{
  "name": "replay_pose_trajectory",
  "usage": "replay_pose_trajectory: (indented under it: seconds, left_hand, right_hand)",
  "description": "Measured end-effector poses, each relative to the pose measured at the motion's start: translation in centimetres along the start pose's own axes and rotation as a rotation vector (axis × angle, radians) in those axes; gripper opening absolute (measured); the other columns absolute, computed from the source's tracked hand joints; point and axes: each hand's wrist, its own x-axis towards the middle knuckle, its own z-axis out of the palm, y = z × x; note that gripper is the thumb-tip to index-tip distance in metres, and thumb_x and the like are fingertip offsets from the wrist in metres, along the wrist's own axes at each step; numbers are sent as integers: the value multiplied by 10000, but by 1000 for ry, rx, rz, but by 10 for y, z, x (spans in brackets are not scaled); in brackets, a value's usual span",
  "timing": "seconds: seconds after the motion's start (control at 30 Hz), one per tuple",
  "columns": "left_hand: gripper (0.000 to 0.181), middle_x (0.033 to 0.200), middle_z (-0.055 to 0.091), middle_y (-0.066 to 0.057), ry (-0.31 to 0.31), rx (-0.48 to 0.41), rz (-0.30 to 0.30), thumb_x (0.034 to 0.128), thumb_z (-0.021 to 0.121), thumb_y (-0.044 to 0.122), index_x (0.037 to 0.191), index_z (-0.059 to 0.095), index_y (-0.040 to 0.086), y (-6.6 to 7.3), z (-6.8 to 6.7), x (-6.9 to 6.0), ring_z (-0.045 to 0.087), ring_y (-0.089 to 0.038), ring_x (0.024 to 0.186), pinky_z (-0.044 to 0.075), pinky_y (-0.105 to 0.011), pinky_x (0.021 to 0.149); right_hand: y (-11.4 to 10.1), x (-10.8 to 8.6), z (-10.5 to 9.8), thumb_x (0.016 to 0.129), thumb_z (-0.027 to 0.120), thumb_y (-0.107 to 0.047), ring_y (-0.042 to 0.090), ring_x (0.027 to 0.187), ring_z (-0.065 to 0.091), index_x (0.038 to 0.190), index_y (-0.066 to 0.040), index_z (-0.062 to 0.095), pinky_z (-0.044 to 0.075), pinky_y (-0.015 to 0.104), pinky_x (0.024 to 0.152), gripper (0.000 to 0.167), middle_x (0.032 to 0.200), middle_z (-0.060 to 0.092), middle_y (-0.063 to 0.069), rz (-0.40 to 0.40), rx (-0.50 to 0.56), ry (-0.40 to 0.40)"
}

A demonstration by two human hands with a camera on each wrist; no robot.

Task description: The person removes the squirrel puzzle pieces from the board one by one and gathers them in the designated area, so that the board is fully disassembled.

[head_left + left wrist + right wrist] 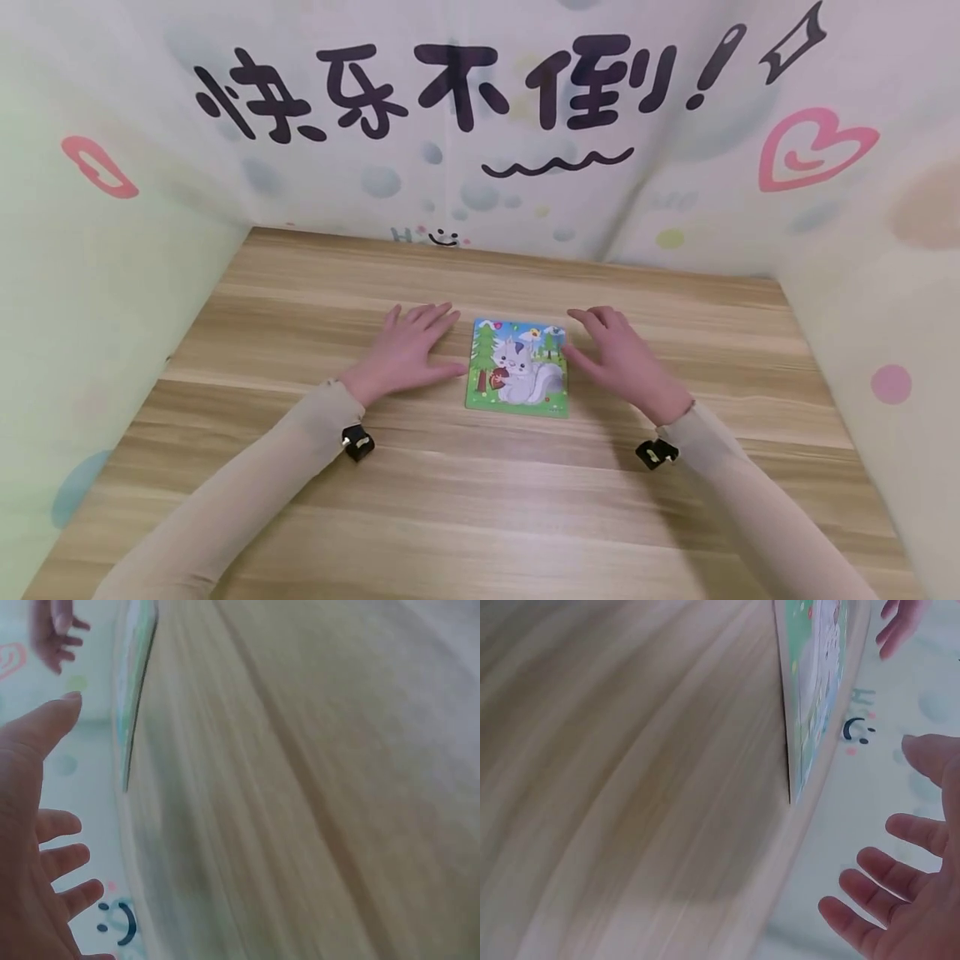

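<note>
A flat, square picture board (517, 367) lies on the wooden table, printed with a grey squirrel holding an acorn among green trees. To its left, my left hand (405, 354) is spread with the thumb toward the board's left edge. My right hand (621, 365) hovers at the right edge, its fingers loosely bent and its thumb near the border. Both wrist views show the board edge-on, in the left wrist view as a thin strip (135, 690). Daylight shows between it and each hand there, and neither hand holds anything.
The wood-grain table (480, 500) extends around the board. A pale printed cloth wall (525, 200) with large black characters rises behind it, and similar walls stand at left and right. Each wrist wears a small black camera (358, 442) over a beige sleeve (255, 483).
</note>
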Motion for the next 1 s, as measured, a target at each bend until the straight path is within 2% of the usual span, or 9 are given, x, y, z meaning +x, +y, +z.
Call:
replay_pose_trajectory:
  seconds: [0.23, 0.57, 0.83, 1.0]
  left_hand:
    - [990, 1702, 303, -96, -48, -5, 15, 916, 585, 751, 1632, 351, 110, 7, 10, 18, 277, -358, 1559, 134, -699, 1225]
    - [994, 1718, 249, -121, -103, -57, -24, 915, 598, 743, 1638, 337, 112, 9, 18, 31, 176, -350, 1594, 85, -714, 1223]
    - [951, 1735, 195, -115, -118, -143, -44, 935, 602, 712, 1654, 307, 164, 5, 23, 38, 103, -365, 1604, 2, -744, 1202]
    - [886, 1733, 186, -134, -111, -149, -28, 955, 604, 676, 1645, 337, 187, 5, 23, 39, 99, -386, 1601, -4, -765, 1187]
  right_hand:
    - [-9, 27, 15, 1009, 697, -328, 330, 1095, 548, 1518, -26, 483, 528, 499, 941, 629, 1280, 572, 230, -6, 39, -84]
    - [-21, 55, 31, 1003, 709, -308, 337, 1198, 569, 1448, -28, 562, 503, 507, 1036, 546, 1305, 619, 192, -30, 121, -168]
    - [-26, 70, 42, 982, 735, -270, 337, 1200, 579, 1415, -68, 615, 474, 500, 1056, 492, 1307, 653, 158, -96, 86, -208]
    - [-28, 76, 47, 980, 733, -295, 333, 1213, 578, 1405, -90, 627, 457, 506, 1076, 483, 1332, 642, 154, -103, 48, -228]
